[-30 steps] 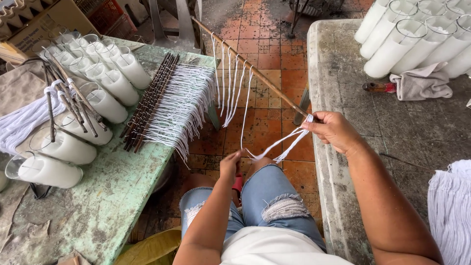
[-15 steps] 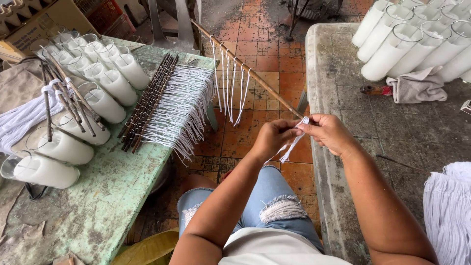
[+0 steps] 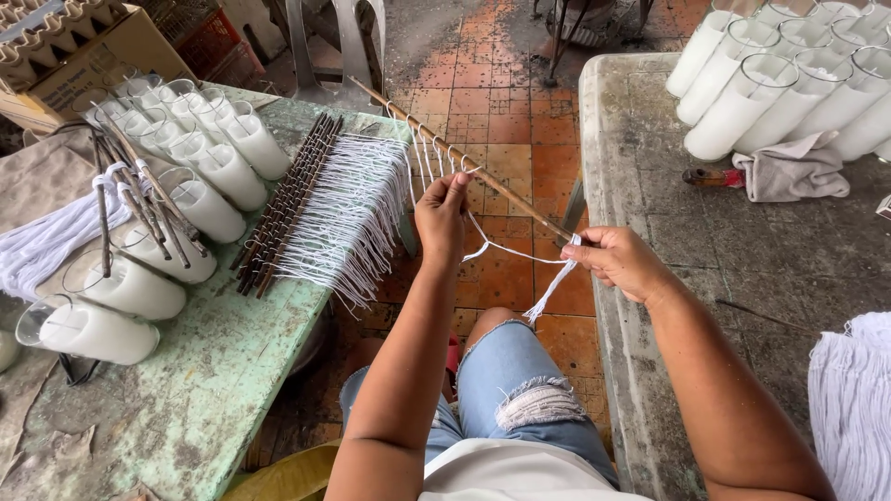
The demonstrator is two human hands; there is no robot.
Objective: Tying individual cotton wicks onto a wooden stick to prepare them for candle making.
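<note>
While the thin wooden rod (image 3: 483, 176) bridges the gap between 2 worktops, it sits at seated arm height, so both hands can work along it.

Rod: one end rests on the green worktop (image 3: 223, 371), the other on the grey concrete worktop (image 3: 742, 250); a few white strings already hang looped from its far part.
Left hand (image 3: 442, 215): raised at the rod, thumb and fingertips pinched narrow on a white string (image 3: 506, 249) right at the wood, apparently to hold the loop in place.
Right hand (image 3: 624, 263): closed around the same string near the grey worktop's edge, keeping it fairly taut; the loose tail (image 3: 548, 295) dangles below, over the knee.
Strung rods (image 3: 290, 204): a bundle lies flat on the green worktop, white fringe (image 3: 339, 218) spread toward the gap, out of the hands' way.
Glass jars, left (image 3: 200, 153): tall clear glasses lying tilted in rows, each filled with white wax as far as one can tell.
Glass jars, right (image 3: 770, 83): the same sort, stacked leaning at the far corner of the grey worktop, white filling inside.
Cloth (image 3: 791, 172): a grey rag crumpled just beside those jars.
String supply (image 3: 852, 399): a white bundle at the right edge, near the right arm.
</note>
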